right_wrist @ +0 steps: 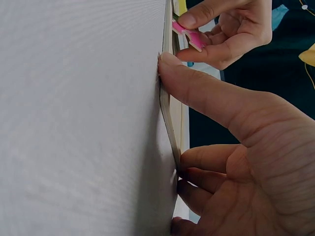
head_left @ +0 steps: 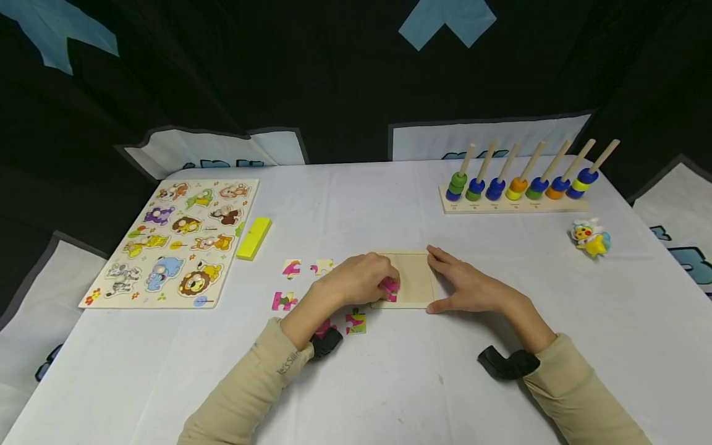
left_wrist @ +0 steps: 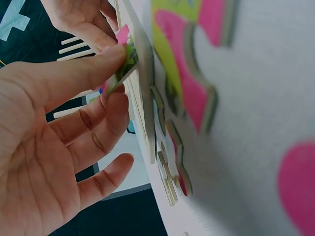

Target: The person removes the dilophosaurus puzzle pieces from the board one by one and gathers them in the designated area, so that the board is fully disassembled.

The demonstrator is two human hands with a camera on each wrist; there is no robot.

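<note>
My left hand (head_left: 356, 281) pinches a pink and green jigsaw piece (head_left: 391, 290) between thumb and fingers, over the left part of a shallow wooden puzzle tray (head_left: 414, 278). In the left wrist view the piece (left_wrist: 129, 58) is tilted close to the tray's edge, the other fingers loosely bent. My right hand (head_left: 467, 285) holds the tray's right side, thumb at the near corner and forefinger at the far one. The right wrist view shows its thumb (right_wrist: 184, 78) against the tray's edge (right_wrist: 170, 123). Several loose pieces lie left of the tray, including a pink and yellow-green one (head_left: 356, 322).
An animal puzzle board (head_left: 183, 296) lies at the left, with a yellow block (head_left: 254, 238) beside it. At the back right stands a wooden bead stacker (head_left: 514, 206) with upright pegs. A small yellow figurine (head_left: 591, 240) is in front of it.
</note>
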